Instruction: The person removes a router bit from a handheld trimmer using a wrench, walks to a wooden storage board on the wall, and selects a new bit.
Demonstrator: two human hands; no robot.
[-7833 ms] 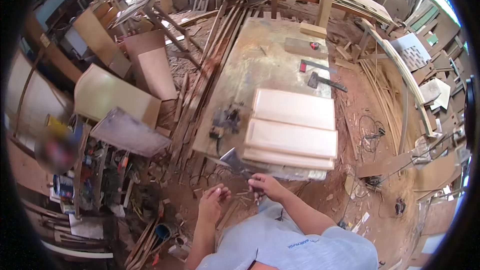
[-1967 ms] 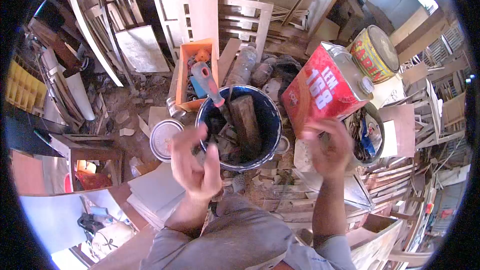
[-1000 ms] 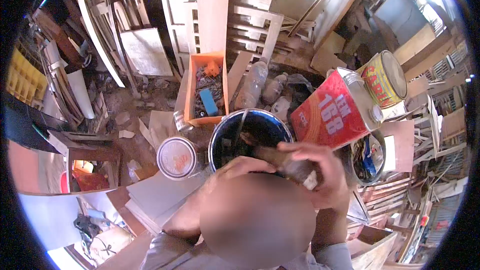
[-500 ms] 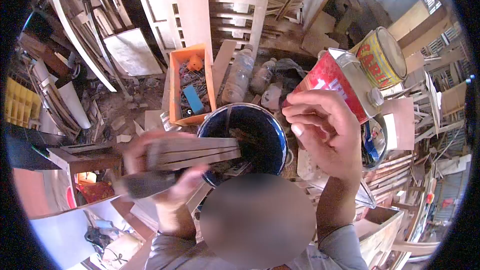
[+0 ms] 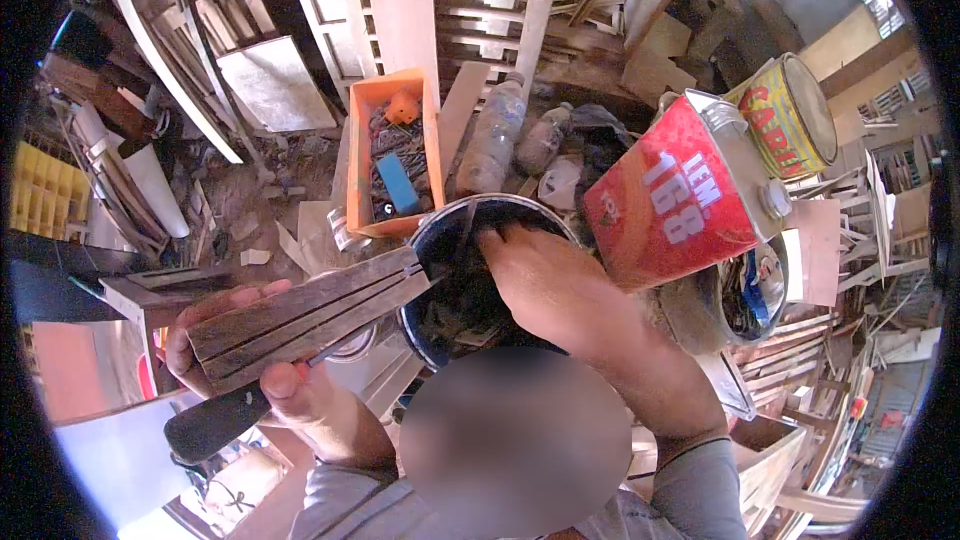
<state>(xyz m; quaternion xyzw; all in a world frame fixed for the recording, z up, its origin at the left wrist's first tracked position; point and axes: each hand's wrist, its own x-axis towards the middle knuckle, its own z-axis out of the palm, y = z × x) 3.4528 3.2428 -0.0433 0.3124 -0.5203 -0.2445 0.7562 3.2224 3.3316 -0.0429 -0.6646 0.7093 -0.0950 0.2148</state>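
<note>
My left hand [image 5: 300,405] is closed around a brown wooden piece [image 5: 310,320] with dark lengthwise lines, which could be grooves or gaps between strips. A dark-handled tool [image 5: 215,422] with a thin metal shaft lies along its underside in the same grip; the shaft's tip is hard to make out. The wood's far end reaches over the left rim of a dark bucket [image 5: 572,230]. Into that bucket dips my right hand [image 5: 540,275], fingers pointing down and mostly hidden in shadow. Whether they hold anything cannot be seen.
Beyond the bucket stand an orange box [image 5: 440,165] of small hardware and a dusty plastic bottle [image 5: 490,140]. On the right are a red can [image 5: 665,190], a yellow tin [image 5: 785,120] and a tub [image 5: 780,315] of odds and ends. Wooden panels [image 5: 400,10] lean behind.
My right hand has gone from beside the red can down into the bucket. My left hand has shifted left with the wood and tool, and the wood now slants up toward the bucket.
</note>
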